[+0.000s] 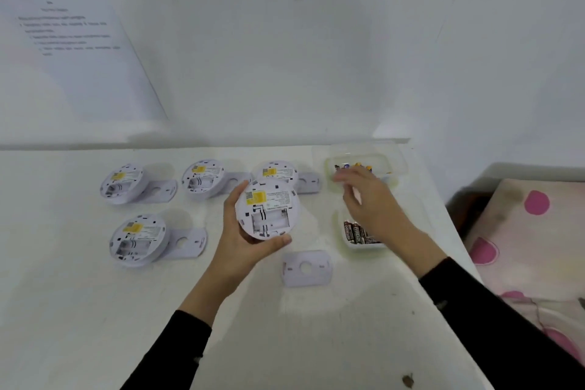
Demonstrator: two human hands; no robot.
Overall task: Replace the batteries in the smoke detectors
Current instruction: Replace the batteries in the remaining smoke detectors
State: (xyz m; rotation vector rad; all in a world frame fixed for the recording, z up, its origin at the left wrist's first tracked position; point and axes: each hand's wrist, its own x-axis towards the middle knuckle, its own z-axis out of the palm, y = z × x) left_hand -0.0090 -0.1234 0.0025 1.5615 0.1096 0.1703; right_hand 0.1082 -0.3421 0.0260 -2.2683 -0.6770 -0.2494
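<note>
My left hand [240,241] holds a round white smoke detector [267,207] back side up above the table, its battery bay empty. My right hand [368,196] hovers blurred with fingers apart over the near edge of a clear tub of used batteries [392,165]. Below that hand, a second small tub [356,245] holds dark Eveready batteries [354,231]. Three more detectors lie in a back row [122,182], [202,177], [278,171], and another sits front left [137,239], all with backs up. A loose mounting plate [306,267] lies just below the held detector.
Each resting detector leans on its own white mounting plate [186,241]. A printed instruction sheet [72,51] is stuck on the wall at left. The white table [285,342] ends at right, where a pink-dotted cushion [531,231] sits lower down.
</note>
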